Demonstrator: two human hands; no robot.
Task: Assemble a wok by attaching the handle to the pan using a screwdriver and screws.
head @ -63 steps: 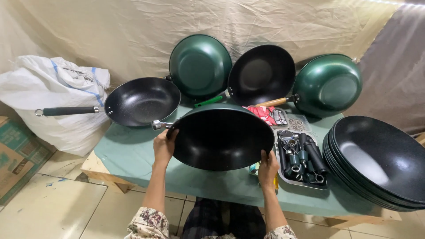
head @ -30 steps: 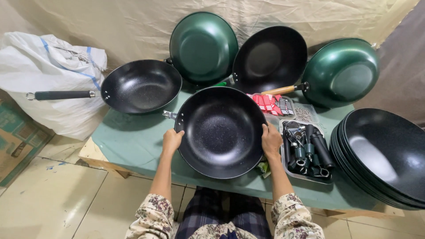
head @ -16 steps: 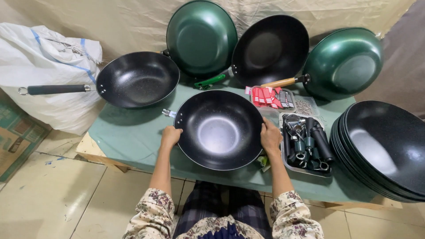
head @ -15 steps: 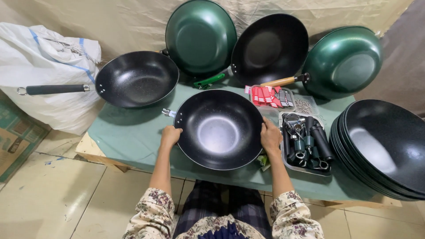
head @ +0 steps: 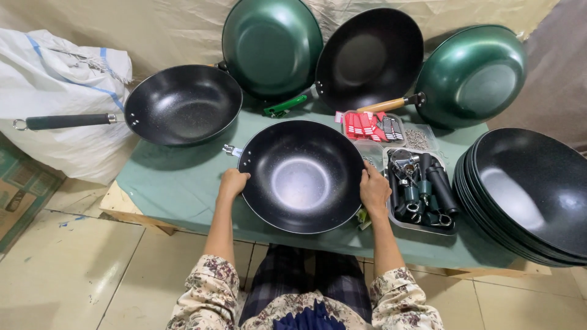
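A black handleless wok (head: pixel 301 175) lies bowl-up on the green-covered table (head: pixel 177 183), a small metal handle bracket (head: pixel 231 150) at its far left rim. My left hand (head: pixel 233 183) grips the wok's left rim. On the opposite side, my right hand (head: pixel 374 189) grips the right rim. Both forearms in floral sleeves reach up from the bottom of the view.
A black wok with a long handle (head: pixel 182 104) sits at left. Two green woks (head: pixel 271 46) (head: pixel 469 74) and a black one (head: pixel 368 58) lean against the back sheet. A tray of handles (head: pixel 420 191), red packets (head: pixel 371 125) and a wok stack (head: pixel 529 192) lie right; white sack (head: pixel 58 104) left.
The wok, held tilted up toward me before, has been lowered flat onto the table. Both hands stay on its rim.
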